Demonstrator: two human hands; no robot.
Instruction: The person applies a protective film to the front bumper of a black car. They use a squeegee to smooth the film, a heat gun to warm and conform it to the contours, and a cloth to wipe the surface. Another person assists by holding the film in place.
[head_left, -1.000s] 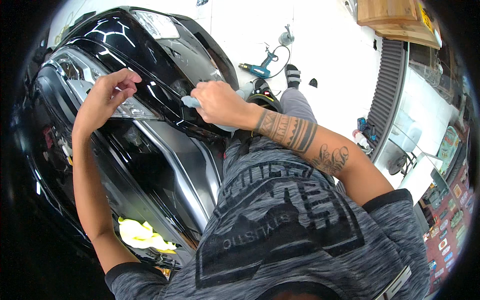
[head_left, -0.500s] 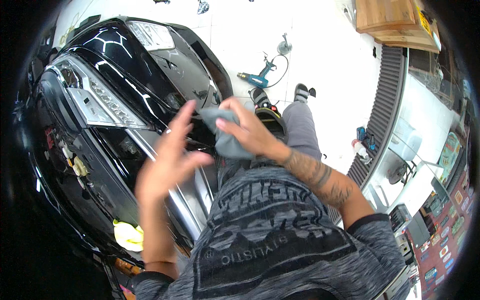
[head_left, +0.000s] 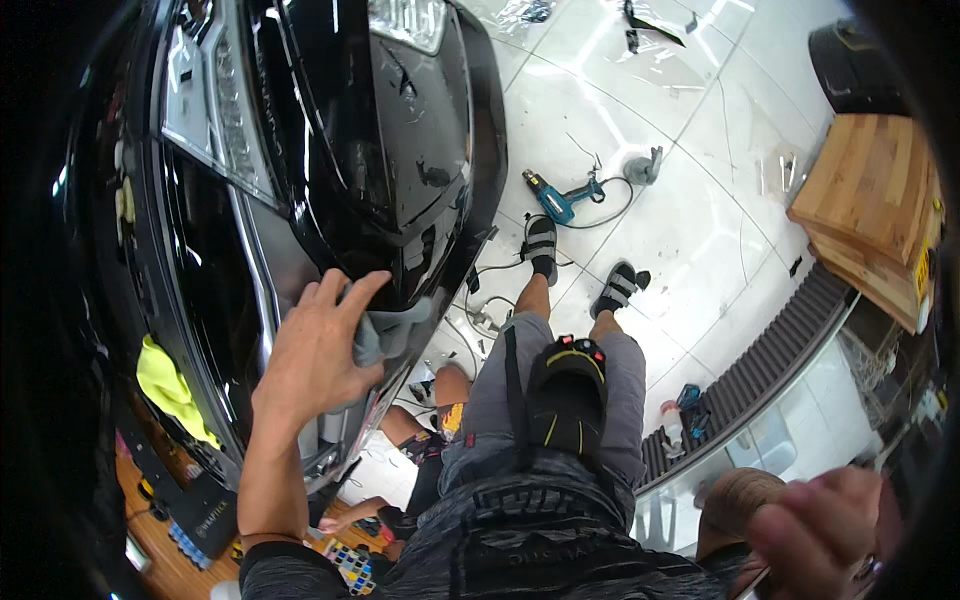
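We look down as if at a big clock. Our left hand (head_left: 310,350) is between 8 and 9 o'clock, and its fingers are half open and bent around a soft grey cloth (head_left: 397,330). The thumb is low and the pointing finger is high, with the bunched cloth between them. The grey cloth is at 8 o'clock, close to the middle, right at the corner of a shiny black car (head_left: 330,110), but we cannot tell if all of it touches. Our right hand (head_left: 820,530) is far out at 4 o'clock, up near us and well apart from the car. It is blurry, and its fingers look curled, but we cannot tell how tight they are or if they hold a thing. The car fills the side from 8 to 12 o'clock, with a clear lamp (head_left: 215,110) at 10 o'clock. A bright yellow cloth (head_left: 170,390) hangs on it, farther out than our left hand. At 1 o'clock a blue heat gun (head_left: 560,202) lies on the white floor (head_left: 690,240) with a loopy cord. A wooden box (head_left: 865,190) sits between 2 and 3 o'clock, and a bottle (head_left: 672,425) stands at 4 o'clock. At 7 o'clock we see another person's bare knee (head_left: 452,385), beside the car.
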